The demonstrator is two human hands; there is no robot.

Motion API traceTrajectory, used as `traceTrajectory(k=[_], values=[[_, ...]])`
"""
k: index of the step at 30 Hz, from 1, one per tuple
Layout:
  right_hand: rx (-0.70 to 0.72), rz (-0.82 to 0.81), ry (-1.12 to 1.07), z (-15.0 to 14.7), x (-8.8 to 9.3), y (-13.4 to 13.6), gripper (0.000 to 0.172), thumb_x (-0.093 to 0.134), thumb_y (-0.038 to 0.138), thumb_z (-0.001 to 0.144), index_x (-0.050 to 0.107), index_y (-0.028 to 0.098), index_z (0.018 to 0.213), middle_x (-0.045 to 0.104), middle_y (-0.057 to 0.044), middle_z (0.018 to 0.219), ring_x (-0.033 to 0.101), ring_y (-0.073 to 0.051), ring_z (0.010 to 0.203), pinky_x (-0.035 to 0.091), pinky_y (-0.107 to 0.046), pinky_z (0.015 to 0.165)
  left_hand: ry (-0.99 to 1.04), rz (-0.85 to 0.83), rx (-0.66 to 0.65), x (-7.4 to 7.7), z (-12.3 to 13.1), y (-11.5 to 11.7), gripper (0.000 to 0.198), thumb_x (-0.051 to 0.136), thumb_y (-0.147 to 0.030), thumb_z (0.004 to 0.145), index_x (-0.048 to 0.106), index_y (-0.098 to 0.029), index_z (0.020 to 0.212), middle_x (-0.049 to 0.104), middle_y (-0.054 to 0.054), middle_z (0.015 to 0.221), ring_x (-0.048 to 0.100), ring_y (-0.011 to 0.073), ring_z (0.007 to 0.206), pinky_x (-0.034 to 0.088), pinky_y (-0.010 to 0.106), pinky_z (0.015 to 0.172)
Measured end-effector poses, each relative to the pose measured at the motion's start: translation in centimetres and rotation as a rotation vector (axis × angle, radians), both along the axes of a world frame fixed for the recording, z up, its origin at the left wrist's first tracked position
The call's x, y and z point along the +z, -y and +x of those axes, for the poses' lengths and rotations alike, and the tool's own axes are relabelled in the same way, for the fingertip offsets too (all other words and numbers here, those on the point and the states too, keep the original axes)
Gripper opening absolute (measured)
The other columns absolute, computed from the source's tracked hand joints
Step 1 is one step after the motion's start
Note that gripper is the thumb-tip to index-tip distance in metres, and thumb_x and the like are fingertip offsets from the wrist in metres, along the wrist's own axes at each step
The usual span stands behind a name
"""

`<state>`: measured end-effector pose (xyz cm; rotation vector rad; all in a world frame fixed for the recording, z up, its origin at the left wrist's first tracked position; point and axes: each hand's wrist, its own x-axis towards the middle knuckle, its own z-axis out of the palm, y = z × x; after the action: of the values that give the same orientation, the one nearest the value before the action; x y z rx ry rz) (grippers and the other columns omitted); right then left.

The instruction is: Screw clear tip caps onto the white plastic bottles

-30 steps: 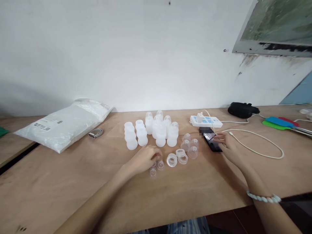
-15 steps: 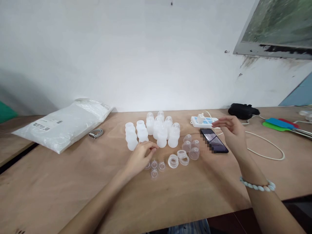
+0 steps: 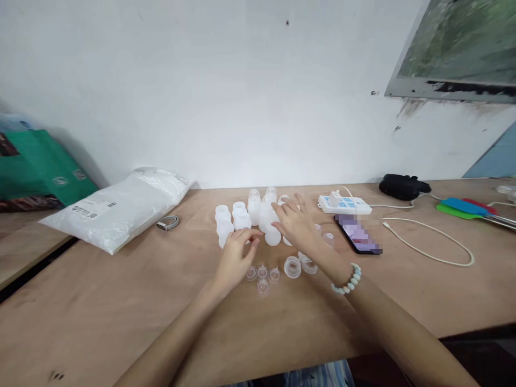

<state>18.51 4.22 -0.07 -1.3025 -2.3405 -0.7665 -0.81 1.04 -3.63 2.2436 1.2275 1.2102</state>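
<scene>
Comparing with half a second back: right hand (image 3: 296,226) gone from hovering over the phone (image 3: 358,236) to reaching in over the bottles (image 3: 258,217), fingers spread and loose, gripping nothing, fingertips at the tall bottle tops. Left hand (image 3: 236,255) barely moved, sitting just in front of the left bottles, fingers curled in lightly with tips near one bottle, can't tell if actually pinching anything. Phone now uncovered, lying flat right of the bottles, screen blurred out. Camera also swung a bit left, so a green box (image 3: 36,166) showing at the left edge now. Hard to make out: several bottles tucked behind the right hand, same for the clear caps (image 3: 328,236) by the wrist, mostly hidden. Small clear nipples (image 3: 262,275) and two rings (image 3: 293,266) sitting near the hands on the near side, edges kinda washed out against the wood. Bead bracelet (image 3: 347,279) on the right wrist. Rest of it: plywood table (image 3: 100,301) against a plain white wall, plastic bag (image 3: 121,207) at the left, metal clip thing (image 3: 167,222) beside it, power strip (image 3: 344,203) with a white cable (image 3: 435,242) looping right, black pouch (image 3: 403,185) behind, coloured spatulas (image 3: 463,207) at the far right, cut off by the frame.
</scene>
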Motion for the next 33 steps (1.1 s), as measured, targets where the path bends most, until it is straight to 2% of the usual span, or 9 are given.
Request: traceTrajectory(k=[2, 6, 8, 10, 14, 18, 23, 27, 33], values=[[0.059, -0.001, -0.074, 0.0, 0.1, 0.6, 0.032, 0.068, 0.021, 0.09, 0.056, 0.01, 0.119, 0.068, -0.017, 0.107, 0.052, -0.033, 0.12, 0.024, -0.056, 0.114, 0.021, 0.018, 0.011, -0.1, 0.3, 0.2, 0.019, 0.048, -0.023, 0.094, 0.06, -0.02, 0.109, 0.066, 0.006, 0.104, 0.06, 0.0225, 0.098, 0.045, 0.038, 0.09], [0.249, -0.021, -0.385, -0.7, 1.4, 3.4, 0.027, 0.067, 0.029, 0.09, 0.054, 0.015, 0.108, 0.067, -0.012, 0.102, 0.059, -0.031, 0.103, 0.034, -0.053, 0.104, 0.041, 0.083, 0.073, 0.1, 0.7, 0.9, 0.049, 0.065, -0.029, 0.083, 0.047, -0.021, 0.128, 0.056, 0.012, 0.13, 0.055, 0.027, 0.116, 0.044, 0.042, 0.097], [0.29, -0.08, -0.518, -1.5, 2.0, 4.9, 0.025, 0.065, 0.032, 0.088, 0.052, 0.016, 0.102, 0.067, -0.01, 0.095, 0.06, -0.028, 0.089, 0.041, -0.047, 0.09, 0.007, 0.055, 0.097, 0.3, 0.8, 1.3, 0.044, 0.065, -0.026, 0.08, 0.05, -0.021, 0.121, 0.064, 0.01, 0.118, 0.06, 0.0275, 0.108, 0.048, 0.039, 0.088], [0.242, -0.159, -0.586, -2.4, 2.2, 6.1, 0.023, 0.063, 0.034, 0.085, 0.052, 0.017, 0.096, 0.065, -0.006, 0.082, 0.06, -0.025, 0.073, 0.043, -0.039, 0.075, -0.06, -0.012, 0.128, 0.7, 0.8, 1.7, 0.032, 0.063, -0.022, 0.077, 0.055, -0.022, 0.108, 0.07, 0.005, 0.096, 0.066, 0.0257, 0.088, 0.049, 0.033, 0.072], [0.131, -0.306, -0.707, -3.1, 1.7, 7.3, 0.02, 0.058, 0.039, 0.086, 0.05, 0.02, 0.083, 0.057, 0.001, 0.062, 0.053, -0.019, 0.054, 0.031, -0.027, 0.054, -0.191, -0.086, 0.137, 1.5, 0.9, 2.4, 0.016, 0.062, -0.021, 0.069, 0.055, -0.022, 0.084, 0.066, 0.001, 0.07, 0.063, 0.0233, 0.066, 0.04, 0.028, 0.056], [0.184, -0.372, -0.828, -2.2, 1.7, 7.8, 0.024, 0.054, 0.037, 0.085, 0.043, 0.021, 0.071, 0.044, 0.004, 0.053, 0.042, -0.014, 0.047, 0.025, -0.025, 0.051, -0.122, -0.281, -0.135, 2.8, 1.3, 3.0, 0.013, 0.06, -0.017, 0.064, 0.051, -0.021, 0.073, 0.062, -0.001, 0.066, 0.056, 0.0168, 0.058, 0.037, 0.025, 0.051], [0.317, -0.478, -0.964, -0.7, 2.5, 8.5, 0.024, 0.055, 0.034, 0.085, 0.044, 0.021, 0.068, 0.041, 0.006, 0.052, 0.035, -0.011, 0.047, 0.024, -0.023, 0.047, -0.015, -0.576, -0.528, 5.3, 1.1, 3.0, 0.026, 0.057, -0.008, 0.058, 0.057, -0.018, 0.082, 0.058, -0.004, 0.07, 0.05, 0.0125, 0.06, 0.035, 0.022, 0.05], [0.369, -0.552, -1.056, 0.0, 2.4, 8.5, 0.025, 0.056, 0.035, 0.086, 0.045, 0.02, 0.069, 0.043, 0.005, 0.057, 0.037, -0.012, 0.051, 0.026, -0.023, 0.048, -0.024, -0.801, -0.68, 6.3, 0.4, 2.5, 0.022, 0.059, -0.007, 0.055, 0.054, -0.018, 0.073, 0.053, -0.006, 0.062, 0.045, 0.0102, 0.052, 0.029, 0.021, 0.045], [0.4, -0.516, -1.155, -0.5, 0.7, 8.7, 0.025, 0.053, 0.032, 0.088, 0.046, 0.021, 0.067, 0.043, 0.004, 0.056, 0.039, -0.013, 0.052, 0.029, -0.025, 0.047, -0.014, -1.051, -0.791, 6.1, 0.5, 1.5, 0.017, 0.065, -0.008, 0.055, 0.058, -0.017, 0.068, 0.062, -0.004, 0.061, 0.056, 0.0117, 0.051, 0.044, 0.022, 0.048]])
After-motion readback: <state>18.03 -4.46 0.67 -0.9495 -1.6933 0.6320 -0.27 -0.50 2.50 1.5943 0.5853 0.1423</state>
